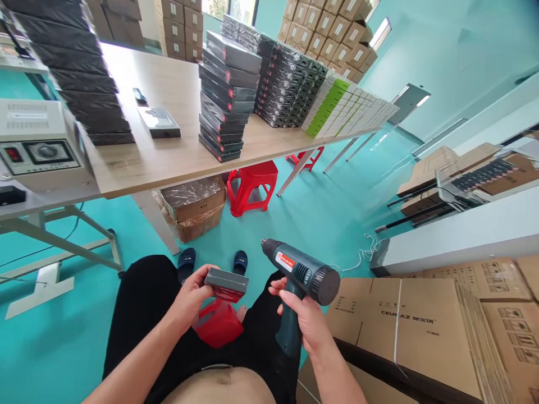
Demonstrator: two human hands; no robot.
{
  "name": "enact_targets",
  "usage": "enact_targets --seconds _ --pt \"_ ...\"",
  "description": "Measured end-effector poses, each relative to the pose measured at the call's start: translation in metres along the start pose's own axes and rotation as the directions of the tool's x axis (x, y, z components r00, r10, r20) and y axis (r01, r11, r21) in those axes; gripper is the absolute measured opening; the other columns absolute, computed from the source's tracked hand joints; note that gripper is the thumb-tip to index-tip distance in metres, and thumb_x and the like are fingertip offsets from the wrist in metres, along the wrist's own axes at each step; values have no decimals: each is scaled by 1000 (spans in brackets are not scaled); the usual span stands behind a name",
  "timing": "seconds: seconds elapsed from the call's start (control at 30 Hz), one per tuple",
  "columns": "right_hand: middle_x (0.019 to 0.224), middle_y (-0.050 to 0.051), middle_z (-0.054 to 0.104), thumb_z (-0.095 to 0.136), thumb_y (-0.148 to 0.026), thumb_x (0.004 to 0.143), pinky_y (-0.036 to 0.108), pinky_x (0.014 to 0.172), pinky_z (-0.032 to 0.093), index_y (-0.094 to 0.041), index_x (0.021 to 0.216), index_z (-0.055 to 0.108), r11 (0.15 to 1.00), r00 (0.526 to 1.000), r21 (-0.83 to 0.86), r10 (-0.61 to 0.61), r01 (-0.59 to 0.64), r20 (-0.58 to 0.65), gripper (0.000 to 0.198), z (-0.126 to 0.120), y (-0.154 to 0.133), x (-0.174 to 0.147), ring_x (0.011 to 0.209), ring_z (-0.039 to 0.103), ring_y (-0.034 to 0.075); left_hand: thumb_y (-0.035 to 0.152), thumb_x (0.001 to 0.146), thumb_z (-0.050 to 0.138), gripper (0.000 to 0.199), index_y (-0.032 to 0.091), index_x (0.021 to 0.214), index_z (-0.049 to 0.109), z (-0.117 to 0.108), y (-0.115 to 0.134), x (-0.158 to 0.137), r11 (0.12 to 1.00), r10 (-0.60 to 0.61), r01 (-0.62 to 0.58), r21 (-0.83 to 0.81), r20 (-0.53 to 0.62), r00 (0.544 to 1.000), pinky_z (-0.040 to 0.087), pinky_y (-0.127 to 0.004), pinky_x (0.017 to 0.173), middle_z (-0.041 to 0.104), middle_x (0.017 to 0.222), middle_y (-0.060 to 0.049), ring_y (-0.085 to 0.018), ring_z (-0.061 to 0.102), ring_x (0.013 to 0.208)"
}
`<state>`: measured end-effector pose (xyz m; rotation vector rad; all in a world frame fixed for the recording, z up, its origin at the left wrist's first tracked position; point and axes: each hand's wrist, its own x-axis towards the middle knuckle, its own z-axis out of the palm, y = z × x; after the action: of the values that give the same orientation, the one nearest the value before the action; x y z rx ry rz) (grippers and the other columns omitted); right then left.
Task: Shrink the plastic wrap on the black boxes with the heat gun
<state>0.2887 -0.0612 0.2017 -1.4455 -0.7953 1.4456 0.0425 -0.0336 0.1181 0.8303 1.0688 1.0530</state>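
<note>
My left hand grips one end of a small dark box with a red side, held over my lap. A shiny line on the box looks like plastic film. In my right hand is a dark green heat gun, its handle wrapped by my fingers. The nozzle points up and left, above the box and apart from it. Below the box, between my legs, shows a red plastic stool.
A wooden table carries stacked dark boxes, a film-wrapped stack and white-and-green boxes. A machine with a dial stands left. Cartons crowd my right side. Another red stool and an open carton sit under the table.
</note>
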Motion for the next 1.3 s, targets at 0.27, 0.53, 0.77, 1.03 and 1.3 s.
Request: enact_targets --seconds 0.27,0.53,0.77,1.03,1.3 --pt "108 9 69 72 -36 73 34 66 52 -18 103 63 998 997 64 -25 20 74 36 22 1 -5 95 62 26 21 65 52 24 21 88 58 57 19 -18 994 62 -63 88 10 998 49 -28 68 63 87 -1 -18 59 75" --pt "99 6 71 74 -35 67 36 69 52 -20 101 66 997 1000 72 -26 26 0 38 28 5 -1 89 63 25 21 72 55 27 23 98 57 61 1 -30 998 68 -66 22 -114 991 49 -27 68 63 87 1 -17 59 75" --pt "92 6 73 72 -35 66 32 60 53 -18 97 67 993 998 98 64 -62 -19 36 24 9 -4 81 65 24 24 73 52 27 23 100 55 61 0 -34 999 20 -18 27 -90 996 52 -31 72 63 87 -1 -19 62 78" --pt "92 6 70 68 -39 75 25 49 48 -17 100 63 973 987 169 154 -159 43 34 11 5 -16 52 61 12 15 56 45 37 19 90 59 67 -7 -16 959 -153 174 -223 110 982 51 -36 71 66 77 -1 -20 63 72" --pt "95 6 69 73 -35 74 30 65 52 -19 105 62 992 989 113 73 -59 -128 37 -22 16 -37 66 62 15 22 71 53 48 21 119 54 113 -21 -9 909 -197 287 -300 297 934 50 -38 78 70 94 -7 -24 67 84"
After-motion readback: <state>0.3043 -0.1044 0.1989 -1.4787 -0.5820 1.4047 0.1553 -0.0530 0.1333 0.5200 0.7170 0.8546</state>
